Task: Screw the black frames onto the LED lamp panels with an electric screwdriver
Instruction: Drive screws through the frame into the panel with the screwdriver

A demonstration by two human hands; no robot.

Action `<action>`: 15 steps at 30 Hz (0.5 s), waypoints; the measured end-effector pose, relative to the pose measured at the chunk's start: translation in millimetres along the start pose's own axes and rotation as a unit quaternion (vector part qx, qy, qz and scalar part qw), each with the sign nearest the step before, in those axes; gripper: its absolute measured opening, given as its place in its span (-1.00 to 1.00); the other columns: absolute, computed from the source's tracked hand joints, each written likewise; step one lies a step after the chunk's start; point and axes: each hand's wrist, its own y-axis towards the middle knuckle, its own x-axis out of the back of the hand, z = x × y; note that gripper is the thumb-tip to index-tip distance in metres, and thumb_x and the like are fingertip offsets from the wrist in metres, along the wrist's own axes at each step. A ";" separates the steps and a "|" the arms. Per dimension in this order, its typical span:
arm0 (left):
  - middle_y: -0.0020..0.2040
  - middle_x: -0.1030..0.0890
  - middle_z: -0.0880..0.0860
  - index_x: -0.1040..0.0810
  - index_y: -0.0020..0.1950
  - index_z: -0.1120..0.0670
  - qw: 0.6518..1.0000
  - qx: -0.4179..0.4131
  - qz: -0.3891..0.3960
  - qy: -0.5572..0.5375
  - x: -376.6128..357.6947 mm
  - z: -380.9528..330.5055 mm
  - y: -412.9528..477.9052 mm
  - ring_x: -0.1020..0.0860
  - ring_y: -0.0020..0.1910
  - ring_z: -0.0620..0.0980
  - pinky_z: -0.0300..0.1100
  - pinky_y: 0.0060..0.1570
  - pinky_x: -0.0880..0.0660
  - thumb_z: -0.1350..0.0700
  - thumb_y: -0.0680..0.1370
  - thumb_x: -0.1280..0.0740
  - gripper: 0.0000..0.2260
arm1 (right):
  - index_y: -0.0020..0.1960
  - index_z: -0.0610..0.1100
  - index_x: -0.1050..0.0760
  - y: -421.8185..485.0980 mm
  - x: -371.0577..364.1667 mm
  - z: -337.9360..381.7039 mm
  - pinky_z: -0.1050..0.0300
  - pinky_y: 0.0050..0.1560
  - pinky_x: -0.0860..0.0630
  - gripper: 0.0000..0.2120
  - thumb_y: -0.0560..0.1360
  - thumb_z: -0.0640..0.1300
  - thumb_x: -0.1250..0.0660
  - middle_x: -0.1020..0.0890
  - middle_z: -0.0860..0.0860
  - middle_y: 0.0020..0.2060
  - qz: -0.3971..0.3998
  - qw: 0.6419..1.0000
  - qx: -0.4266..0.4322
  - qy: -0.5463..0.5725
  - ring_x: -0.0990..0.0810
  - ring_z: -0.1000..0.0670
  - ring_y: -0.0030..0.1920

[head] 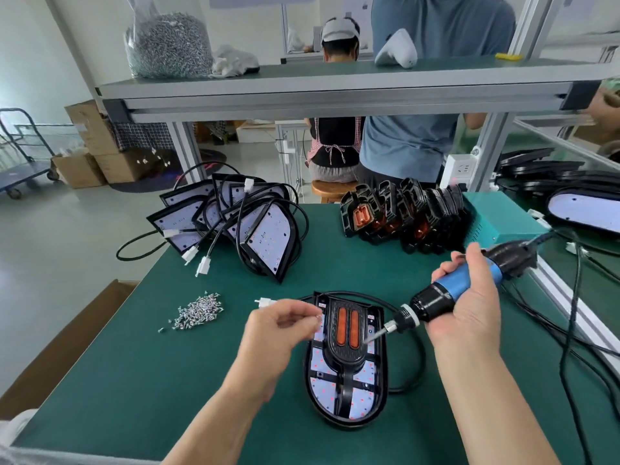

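An LED lamp panel (pixel 327 394) lies flat on the green mat, with a black frame (pixel 347 355) holding two orange strips on top of it. My right hand (pixel 469 307) grips a blue and black electric screwdriver (pixel 463 283); its bit tip (pixel 370 338) points down-left at the frame's right side. My left hand (pixel 278 327) hovers at the panel's upper left edge, fingers curled and pinching a small screw (pixel 317 317).
A loose pile of screws (pixel 198 312) lies left of the panel. Several unframed LED panels (pixel 265 239) with cables lean at the back left, and a row of black frames (pixel 402 214) stands at the back right. A teal power box (pixel 500 219) and cables occupy the right.
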 end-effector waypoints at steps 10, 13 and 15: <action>-0.18 -0.68 0.22 -0.73 -0.22 0.16 0.960 0.126 0.074 -0.240 -23.7 -10.1 -24.4 -0.64 -0.25 0.01 -0.28 -0.21 -0.60 0.32 0.31 -0.46 -0.89 | 0.05 -0.10 -0.47 -34.6 -36.6 0.9 0.30 -0.35 -0.50 -0.78 0.55 0.00 -0.44 -0.55 0.10 -0.40 0.066 0.992 0.077 -0.070 -0.53 0.12 -0.39; -0.18 -0.67 0.22 -0.73 -0.22 0.17 0.956 0.130 0.078 -0.252 -22.8 -11.5 -25.6 -0.64 -0.25 0.02 -0.28 -0.22 -0.61 0.33 0.32 -0.46 -0.89 | 0.05 -0.09 -0.47 -37.7 -37.5 2.1 0.30 -0.36 -0.50 -0.76 0.54 0.01 -0.45 -0.55 0.09 -0.39 0.064 0.992 0.075 -0.076 -0.53 0.11 -0.39; -0.19 -0.67 0.22 -0.73 -0.21 0.18 0.954 0.129 0.084 -0.258 -22.2 -11.3 -26.0 -0.64 -0.26 0.01 -0.28 -0.22 -0.61 0.33 0.32 -0.46 -0.89 | 0.06 -0.09 -0.48 -38.6 -37.1 2.2 0.29 -0.36 -0.50 -0.76 0.54 0.01 -0.45 -0.55 0.09 -0.38 0.061 0.992 0.074 -0.079 -0.53 0.12 -0.38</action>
